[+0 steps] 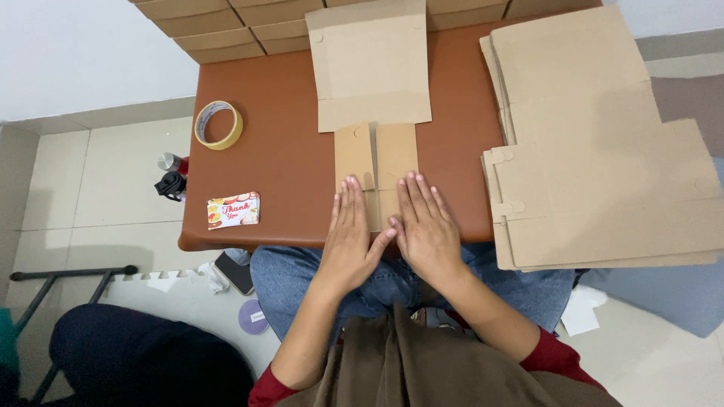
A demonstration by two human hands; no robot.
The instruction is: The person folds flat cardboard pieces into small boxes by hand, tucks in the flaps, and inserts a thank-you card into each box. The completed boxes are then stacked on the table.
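Our left hand (348,234) and right hand (424,226), both spread flat, press the flat brown die-cut cardboard box blank (375,90) on the reddish-brown table (271,151); we'd keep pressure even along the creases.

Looks like a small home packing spot, not a big shop or factory. A low brown padded table (271,128) sits on pale floor tiles (98,188) by a plain white wall (75,53). Lots of flat brown cardboard box sheets (603,151) are piled on it, w/ more folded brown boxes (219,34) stacked at the back. There's a roll of tan tape (219,125) & a small bright thank-you card (233,210) too. The person sits w/ knees under the table.
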